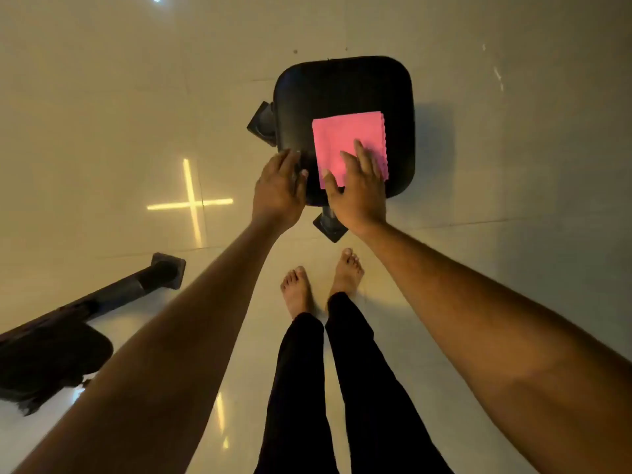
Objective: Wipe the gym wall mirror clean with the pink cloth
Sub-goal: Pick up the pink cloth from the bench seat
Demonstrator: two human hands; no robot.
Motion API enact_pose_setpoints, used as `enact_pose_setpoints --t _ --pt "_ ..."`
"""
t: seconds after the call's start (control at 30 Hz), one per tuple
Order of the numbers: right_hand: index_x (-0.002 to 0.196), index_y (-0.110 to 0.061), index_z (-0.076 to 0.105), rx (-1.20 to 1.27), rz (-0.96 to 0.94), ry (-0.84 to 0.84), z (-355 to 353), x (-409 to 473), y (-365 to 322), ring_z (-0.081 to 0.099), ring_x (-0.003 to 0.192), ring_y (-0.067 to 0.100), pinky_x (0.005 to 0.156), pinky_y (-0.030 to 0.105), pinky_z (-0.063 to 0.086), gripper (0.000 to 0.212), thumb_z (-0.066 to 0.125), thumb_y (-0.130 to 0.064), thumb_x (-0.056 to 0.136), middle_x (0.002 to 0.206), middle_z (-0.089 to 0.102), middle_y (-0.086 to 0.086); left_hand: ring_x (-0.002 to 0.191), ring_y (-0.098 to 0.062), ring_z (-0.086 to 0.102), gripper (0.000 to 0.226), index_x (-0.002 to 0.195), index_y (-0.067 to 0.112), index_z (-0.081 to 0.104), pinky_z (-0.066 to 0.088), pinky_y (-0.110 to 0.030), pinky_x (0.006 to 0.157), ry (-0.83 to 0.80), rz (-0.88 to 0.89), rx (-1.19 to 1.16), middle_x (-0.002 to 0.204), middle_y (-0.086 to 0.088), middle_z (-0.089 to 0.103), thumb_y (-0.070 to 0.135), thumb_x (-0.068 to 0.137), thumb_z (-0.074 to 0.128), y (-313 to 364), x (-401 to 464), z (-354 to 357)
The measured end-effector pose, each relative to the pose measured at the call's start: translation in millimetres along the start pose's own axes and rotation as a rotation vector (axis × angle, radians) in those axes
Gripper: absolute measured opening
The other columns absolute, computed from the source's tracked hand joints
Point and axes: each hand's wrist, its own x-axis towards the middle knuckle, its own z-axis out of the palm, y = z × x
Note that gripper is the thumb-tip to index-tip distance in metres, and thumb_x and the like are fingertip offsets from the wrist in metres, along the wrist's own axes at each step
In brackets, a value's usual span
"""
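Pink square cloth (345, 145), folded flat with a scalloped edge at its 3 o'clock side, lies on the black padded square seat of a stool (342, 94), toward the seat's 5 o'clock corner. Right hand (359, 186) lies on the cloth's near part with fingers extended and slightly spread, palm down, gripping nothing; this flat contact suggests the cloth is being pressed or smoothed, or is about to be gathered up, and which cannot be told. Left hand (280, 186) is at the seat's 7 o'clock edge, just beside the cloth; its fingers look loosely extended over the rim, perhaps steadying the stool, though motion blur leaves their exact curl uncertain. Two of the stool's black feet show at its 9 o'clock and 6 o'clock sides, resting on the glossy cream tiled floor (513, 234). The person stands barefoot at 6 o'clock of the stool, in dark trousers, leaning forward with both arms reaching out. A second dark piece of gym equipment (51, 354), with a tubular leg ending in a square foot, lies at 8 o'clock of the view, well apart from the stool. A cross-shaped light reflection (191, 203) marks the floor at 9 o'clock of the hands. No mirror is visible, so wiping appears not yet begun; the cloth seems staged on the seat for pick-up.
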Motion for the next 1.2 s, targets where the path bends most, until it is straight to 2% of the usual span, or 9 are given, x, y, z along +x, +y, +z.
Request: enact_pose_setpoints --t 0.1,0.2,0.53,0.7,0.83,0.93,1.03,1.13,1.2 --pt "0.173 -0.016 0.031 -0.199 -0.092 0.019 23 28 11 0.005 0.170 0.036 0.136 0.054 0.000 0.078 0.037 -0.064 0.111 0.183 0.014 0.011 0.160 -0.031 0.034 0.054 0.164 0.018 0.043 0.034 -0.051 0.131 0.040 0.021 0.066 0.174 -0.007 0.036 0.041 0.115 0.042 -15 25 19" --pt "0.176 -0.022 0.015 -0.286 -0.142 -0.008 43 43 24 0.000 0.170 0.035 0.137 0.055 -0.001 0.080 0.024 -0.067 0.111 0.184 0.005 0.009 0.166 -0.032 0.020 0.055 0.167 0.021 0.038 0.024 -0.051 0.134 0.015 0.077 0.125 0.179 -0.004 0.023 0.041 0.116 0.037 -26 38 35" --pt "0.144 -0.026 0.069 -0.167 -0.090 0.311 54 54 25 0.049 0.153 0.035 0.127 0.055 0.034 0.044 0.047 -0.047 0.112 0.159 0.061 0.004 0.168 -0.029 0.014 0.055 0.170 0.028 0.033 0.021 -0.049 0.132 0.020 0.105 0.084 0.181 0.003 0.018 0.043 0.117 0.039 -37 44 38" --pt "0.140 -0.021 0.068 0.286 0.056 0.208 25 53 9 0.064 0.126 0.022 0.104 0.041 0.059 0.035 0.055 -0.038 0.112 0.134 0.071 0.002 0.162 -0.031 0.031 0.050 0.164 0.024 0.044 0.031 -0.053 0.132 -0.013 0.066 0.019 0.175 -0.002 0.035 0.036 0.116 0.043 -24 42 23" --pt "0.138 -0.017 0.066 0.590 0.265 0.070 -23 26 -8 0.065 0.108 0.012 0.078 0.014 0.053 0.030 0.056 -0.034 0.115 0.122 0.067 -0.006 0.144 -0.028 0.055 0.043 0.158 0.024 0.050 0.048 -0.049 0.120 -0.005 0.046 -0.148 0.159 -0.003 0.057 0.037 0.116 0.045 15 17 -17" --pt "0.136 -0.015 0.066 0.764 0.393 0.037 -76 -13 -27 0.066 0.115 0.021 0.075 0.018 0.050 0.031 0.058 -0.035 0.114 0.129 0.068 0.003 0.143 -0.021 0.058 0.048 0.156 0.023 0.054 0.051 -0.045 0.118 0.050 0.043 -0.310 0.156 0.001 0.060 0.047 0.114 0.047 56 -18 -61" --pt "0.135 -0.016 0.066 0.885 0.432 0.040 -139 -63 -53 0.064 0.104 0.011 0.073 0.019 0.049 0.032 0.058 -0.040 0.113 0.125 0.067 0.001 0.134 -0.016 0.063 0.045 0.150 0.020 0.060 0.057 -0.037 0.111 0.094 0.130 -0.356 0.148 0.002 0.065 0.046 0.114 0.049 105 -61 -111" --pt "0.122 -0.019 0.067 0.978 0.442 0.103 -210 -118 -73 0.061 0.091 0.006 0.071 0.020 0.045 0.028 0.058 -0.043 0.113 0.108 0.066 -0.003 0.126 -0.013 0.065 0.041 0.145 0.015 0.064 0.053 -0.011 0.095 0.069 0.286 -0.371 0.141 -0.001 0.068 0.040 0.115 0.051 158 -110 -157" --pt "0.119 -0.021 0.069 1.060 0.465 0.166 -257 -157 -80 0.063 0.091 0.008 0.072 0.021 0.045 0.025 0.059 -0.043 0.113 0.104 0.068 -0.007 0.125 -0.010 0.063 0.037 0.142 0.016 0.066 0.049 -0.007 0.094 0.028 0.401 -0.354 0.139 0.002 0.068 0.037 0.116 0.050 198 -142 -183"
